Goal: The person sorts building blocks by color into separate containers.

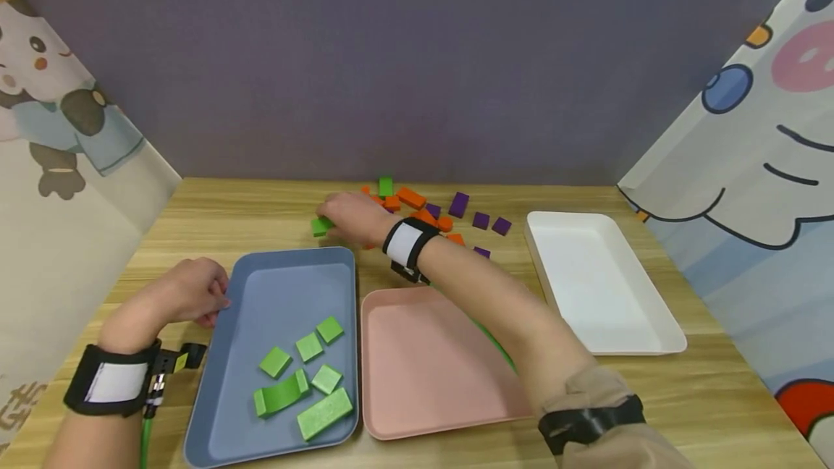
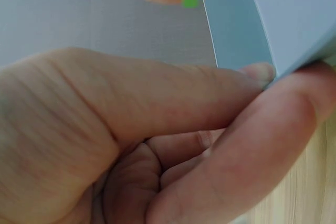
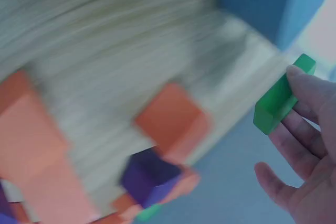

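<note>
In the head view my right hand [image 1: 355, 219] is beyond the blue-grey tray's far edge, and it pinches a green block [image 1: 321, 226]. The right wrist view shows this green block [image 3: 278, 98] as a long bar held between thumb and fingers. My left hand [image 1: 195, 294] grips the left rim of the blue-grey tray [image 1: 260, 273]. Close up in the left wrist view, thumb and index finger of the left hand [image 2: 173, 114] pinch that rim. Inside the tray lie several green blocks, among them an arched block [image 1: 282, 394] and a rectangular block [image 1: 324, 415].
Orange blocks [image 1: 412, 198] and purple blocks [image 1: 459, 205] lie scattered near the back wall, with another green block [image 1: 386, 187] behind them. A pink tray [image 1: 430, 375] stands right of the blue-grey one, partly under the right forearm. Farther right is a white tray [image 1: 602, 281].
</note>
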Demonstrator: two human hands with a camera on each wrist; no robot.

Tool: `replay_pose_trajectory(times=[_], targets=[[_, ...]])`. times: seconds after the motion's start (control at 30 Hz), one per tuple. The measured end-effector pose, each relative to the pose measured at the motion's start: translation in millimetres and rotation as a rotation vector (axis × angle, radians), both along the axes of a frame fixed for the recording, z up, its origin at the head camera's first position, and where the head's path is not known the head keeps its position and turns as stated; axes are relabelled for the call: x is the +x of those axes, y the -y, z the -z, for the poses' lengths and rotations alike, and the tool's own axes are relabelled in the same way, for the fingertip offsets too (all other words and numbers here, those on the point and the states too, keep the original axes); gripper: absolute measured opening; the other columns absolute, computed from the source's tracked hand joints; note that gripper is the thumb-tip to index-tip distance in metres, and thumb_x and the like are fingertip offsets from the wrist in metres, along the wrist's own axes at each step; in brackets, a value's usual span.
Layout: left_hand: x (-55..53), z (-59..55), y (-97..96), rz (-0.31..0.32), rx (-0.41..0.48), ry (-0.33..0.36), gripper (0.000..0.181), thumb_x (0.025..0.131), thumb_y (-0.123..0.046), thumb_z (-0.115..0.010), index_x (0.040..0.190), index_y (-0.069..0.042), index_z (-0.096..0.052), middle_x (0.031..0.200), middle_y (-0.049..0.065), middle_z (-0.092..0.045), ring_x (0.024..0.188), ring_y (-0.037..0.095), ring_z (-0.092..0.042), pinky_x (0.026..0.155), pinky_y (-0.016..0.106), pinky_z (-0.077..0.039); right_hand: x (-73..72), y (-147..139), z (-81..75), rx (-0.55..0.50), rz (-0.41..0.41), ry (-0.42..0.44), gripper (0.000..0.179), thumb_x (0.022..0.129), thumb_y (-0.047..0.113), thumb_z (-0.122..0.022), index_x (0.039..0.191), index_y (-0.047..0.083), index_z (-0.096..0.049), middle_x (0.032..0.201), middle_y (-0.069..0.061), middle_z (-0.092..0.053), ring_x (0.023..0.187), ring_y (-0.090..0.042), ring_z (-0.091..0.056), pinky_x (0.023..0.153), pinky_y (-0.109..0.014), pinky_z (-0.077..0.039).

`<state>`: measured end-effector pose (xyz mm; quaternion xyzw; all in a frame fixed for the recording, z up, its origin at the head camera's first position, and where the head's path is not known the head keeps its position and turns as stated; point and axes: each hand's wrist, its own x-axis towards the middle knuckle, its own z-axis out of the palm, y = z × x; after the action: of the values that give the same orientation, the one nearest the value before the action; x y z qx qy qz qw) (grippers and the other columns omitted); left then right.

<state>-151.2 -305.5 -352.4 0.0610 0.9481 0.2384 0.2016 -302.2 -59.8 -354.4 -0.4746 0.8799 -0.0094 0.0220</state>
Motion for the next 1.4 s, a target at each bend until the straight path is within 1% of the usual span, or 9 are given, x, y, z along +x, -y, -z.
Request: replay_pose_trajectory(times=[0.13,0.27,0.47,0.6,0.7,0.8,0.97,1.2,1.4], targets=[[-0.8,0.2,0.1,-0.005,0.007,0.008,0.017,0.089,0.003,-0.061,0.098,0.017,-0.057,0.067,0.009,-0.064,0.058,0.014,-0.065,0.056,0.03,-0.058,17.0,11.5,-12.9,-0.02,-0.087,-0.019,0.024,0.092,0.029,-0.07,0.111,0.015,-0.066,0.109,0.002,-0.066,0.096,-0.01,-0.06,0.086,-0.026,-0.051],[-1.1,0.2,0.3,-0.007,0.013,0.011,0.016,0.089,0.004,-0.061,0.097,0.017,-0.057,0.068,0.009,-0.065,0.058,0.015,-0.065,0.056,0.03,-0.058,39.7,22.6,-18.7,0.011,-0.185,-0.041,0.029,0.094,0.032,-0.067,0.118,0.017,-0.064,0.113,0.004,-0.065,0.099,-0.007,-0.06,0.089,-0.023,-0.05],[-1.5,0.0,0.5,-0.01,0.015,0.025,0.013,0.089,0.003,-0.06,0.095,0.014,-0.058,0.068,0.009,-0.065,0.058,0.015,-0.065,0.057,0.032,-0.058,79.9,36.6,-14.1,0.144,-0.322,-0.075,0.037,0.095,0.036,-0.064,0.129,0.021,-0.059,0.117,0.007,-0.062,0.106,-0.006,-0.058,0.093,-0.02,-0.048],[-1.6,0.0,0.5,-0.011,0.013,0.03,0.011,0.089,0.003,-0.06,0.094,0.013,-0.058,0.066,0.008,-0.065,0.058,0.015,-0.065,0.056,0.031,-0.058,102.0,41.9,-8.0,0.218,-0.382,-0.091,0.034,0.096,0.039,-0.062,0.126,0.025,-0.059,0.115,0.009,-0.06,0.103,-0.004,-0.058,0.09,-0.019,-0.048],[-1.5,0.1,0.7,-0.009,0.007,0.026,0.011,0.089,0.003,-0.059,0.094,0.013,-0.058,0.065,0.007,-0.065,0.057,0.015,-0.065,0.056,0.031,-0.058,112.9,44.1,-3.4,0.235,-0.404,-0.088,0.032,0.095,0.039,-0.063,0.124,0.026,-0.06,0.113,0.01,-0.059,0.102,-0.003,-0.058,0.088,-0.018,-0.048],[-0.9,0.2,0.5,-0.007,0.008,0.019,0.01,0.088,0.004,-0.059,0.093,0.013,-0.058,0.064,0.007,-0.064,0.057,0.015,-0.065,0.056,0.031,-0.058,118.1,45.2,2.0,0.231,-0.429,-0.098,0.03,0.095,0.038,-0.064,0.122,0.025,-0.062,0.112,0.01,-0.06,0.102,-0.004,-0.059,0.086,-0.017,-0.049],[0.2,0.2,-1.4,-0.008,0.012,0.022,0.009,0.087,0.003,-0.06,0.092,0.011,-0.059,0.062,0.005,-0.064,0.057,0.014,-0.065,0.056,0.03,-0.058,119.7,45.3,10.7,0.247,-0.445,-0.132,0.027,0.094,0.037,-0.065,0.118,0.026,-0.063,0.11,0.009,-0.062,0.097,-0.006,-0.061,0.085,-0.019,-0.05],[0.6,0.2,-3.4,-0.007,0.011,0.03,0.009,0.088,0.003,-0.06,0.092,0.01,-0.059,0.062,0.005,-0.064,0.057,0.014,-0.065,0.057,0.031,-0.058,120.1,43.6,21.1,0.281,-0.421,-0.058,0.022,0.094,0.035,-0.066,0.115,0.027,-0.064,0.107,0.01,-0.062,0.094,-0.005,-0.06,0.081,-0.02,-0.05],[0.7,1.5,-1.8,-0.006,0.0,0.018,0.008,0.087,0.002,-0.062,0.09,0.009,-0.059,0.061,0.004,-0.064,0.057,0.014,-0.065,0.056,0.03,-0.057,120.0,43.8,25.1,0.258,-0.412,-0.046,0.021,0.094,0.036,-0.066,0.113,0.026,-0.064,0.105,0.01,-0.061,0.095,-0.004,-0.06,0.081,-0.019,-0.05]])
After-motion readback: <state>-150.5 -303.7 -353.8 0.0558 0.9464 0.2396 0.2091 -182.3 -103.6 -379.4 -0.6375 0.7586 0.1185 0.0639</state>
